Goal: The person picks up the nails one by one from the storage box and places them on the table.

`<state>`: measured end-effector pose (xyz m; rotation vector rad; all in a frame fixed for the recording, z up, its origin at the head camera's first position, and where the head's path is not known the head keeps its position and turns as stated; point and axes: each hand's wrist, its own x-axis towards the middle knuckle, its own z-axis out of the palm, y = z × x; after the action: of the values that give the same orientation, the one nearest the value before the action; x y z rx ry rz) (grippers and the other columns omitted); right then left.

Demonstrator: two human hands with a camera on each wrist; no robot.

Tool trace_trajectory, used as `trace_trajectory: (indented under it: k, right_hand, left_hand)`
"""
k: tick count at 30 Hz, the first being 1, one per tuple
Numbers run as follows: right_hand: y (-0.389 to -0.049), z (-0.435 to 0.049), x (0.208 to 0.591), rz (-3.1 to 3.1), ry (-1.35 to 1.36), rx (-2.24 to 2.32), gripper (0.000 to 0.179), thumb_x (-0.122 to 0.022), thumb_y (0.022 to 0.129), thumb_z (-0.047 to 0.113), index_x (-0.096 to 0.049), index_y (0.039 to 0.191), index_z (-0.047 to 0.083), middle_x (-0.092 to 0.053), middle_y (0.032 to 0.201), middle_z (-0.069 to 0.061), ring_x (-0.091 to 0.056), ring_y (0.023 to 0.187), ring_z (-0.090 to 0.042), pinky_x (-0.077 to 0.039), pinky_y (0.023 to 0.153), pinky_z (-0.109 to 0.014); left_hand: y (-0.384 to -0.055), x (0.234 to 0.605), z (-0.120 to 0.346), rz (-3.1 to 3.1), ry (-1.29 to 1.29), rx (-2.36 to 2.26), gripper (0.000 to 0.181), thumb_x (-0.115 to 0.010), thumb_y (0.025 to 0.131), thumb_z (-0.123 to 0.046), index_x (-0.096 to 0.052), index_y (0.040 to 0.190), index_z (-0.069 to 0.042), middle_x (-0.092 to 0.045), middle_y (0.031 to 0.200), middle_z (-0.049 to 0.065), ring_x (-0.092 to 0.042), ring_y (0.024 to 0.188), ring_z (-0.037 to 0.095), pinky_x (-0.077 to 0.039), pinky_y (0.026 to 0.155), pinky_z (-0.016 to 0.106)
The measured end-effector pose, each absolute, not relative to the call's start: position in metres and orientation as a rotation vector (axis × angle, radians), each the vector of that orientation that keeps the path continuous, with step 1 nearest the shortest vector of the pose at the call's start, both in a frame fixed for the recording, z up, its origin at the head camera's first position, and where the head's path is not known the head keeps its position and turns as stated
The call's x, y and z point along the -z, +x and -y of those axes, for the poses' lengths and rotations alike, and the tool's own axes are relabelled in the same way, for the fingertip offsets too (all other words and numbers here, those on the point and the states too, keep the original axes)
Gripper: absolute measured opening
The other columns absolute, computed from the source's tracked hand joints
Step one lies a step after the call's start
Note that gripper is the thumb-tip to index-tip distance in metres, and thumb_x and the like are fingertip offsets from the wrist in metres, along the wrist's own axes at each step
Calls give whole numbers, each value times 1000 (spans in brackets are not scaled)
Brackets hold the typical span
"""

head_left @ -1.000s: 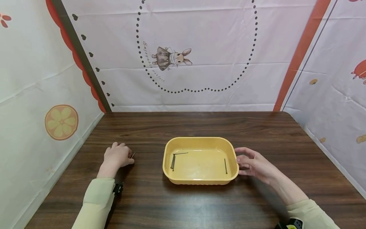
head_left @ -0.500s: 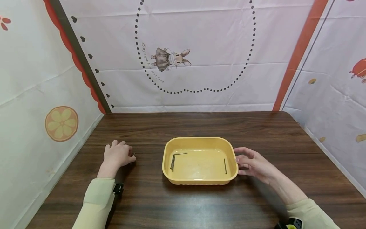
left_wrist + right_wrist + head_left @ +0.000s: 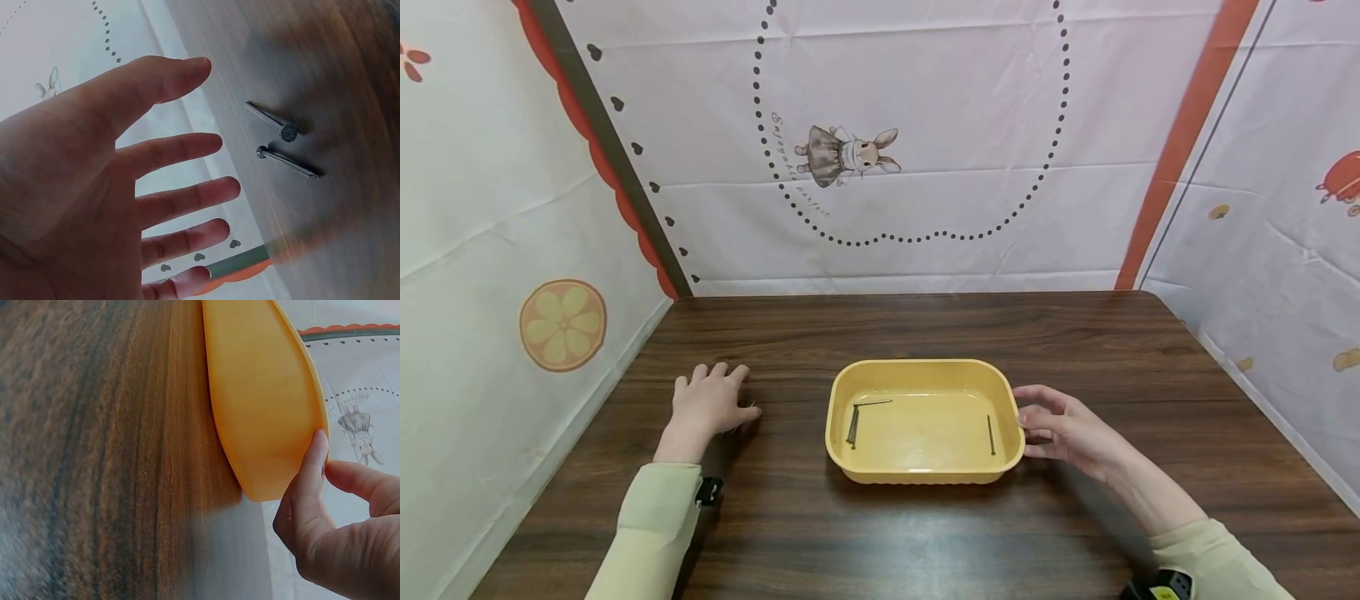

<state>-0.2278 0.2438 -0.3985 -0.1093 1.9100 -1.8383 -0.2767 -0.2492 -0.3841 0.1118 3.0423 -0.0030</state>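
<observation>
My left grip (image 3: 706, 407) has its fingers spread and holds nothing, near two dark metal nails with round heads (image 3: 290, 164) lying on the dark wood-grain bench (image 3: 940, 542). My right grip (image 3: 1078, 437) pinches the rim of a yellow, rounded rectangular tray (image 3: 925, 437), which I see mid-bench between both, with more nails (image 3: 991, 435) lying inside towards either end.

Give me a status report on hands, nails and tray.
Left hand open, near two loose nails. Right hand grips tray by rim. More nails inside. No obstruction seen.
</observation>
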Motion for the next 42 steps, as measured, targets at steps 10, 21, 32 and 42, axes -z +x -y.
trace_trajectory:
  k: [10,21,32,42]
  right_hand:
    - [-228,-244,399,-1907,-95,1835,46,-57,100,19,-37,141,8,-65,105,3,-67,96,-11,-60,84,-34]
    - [-228,-244,398,-1911,-103,1842,45,-57,100,18,-38,139,8,-64,105,3,-67,95,-11,-60,84,-34]
    - [-228,-244,400,-1899,-124,1850,42,-58,99,18,-41,136,10,-65,102,4,-67,94,-10,-60,83,-33]
    - [-228,-243,400,-1904,-117,1857,44,-58,99,17,-39,138,8,-65,103,4,-67,94,-10,-60,82,-32]
  left_hand:
    - [-281,380,238,-3109,149,-47,74,-70,87,-46,-42,147,-11,-43,144,26,-35,131,52,-32,98,69]
    - [-288,368,219,-3193,212,-92,77,-70,87,-47,-37,149,-16,-38,148,25,-34,132,50,-31,99,70]
    - [-286,339,187,-3227,364,-73,76,-67,89,-51,-34,151,-22,-34,152,18,-35,133,45,-33,99,65]
    - [-283,315,149,-3224,516,-63,77,-67,88,-52,-33,152,-24,-34,152,13,-34,136,40,-34,101,60]
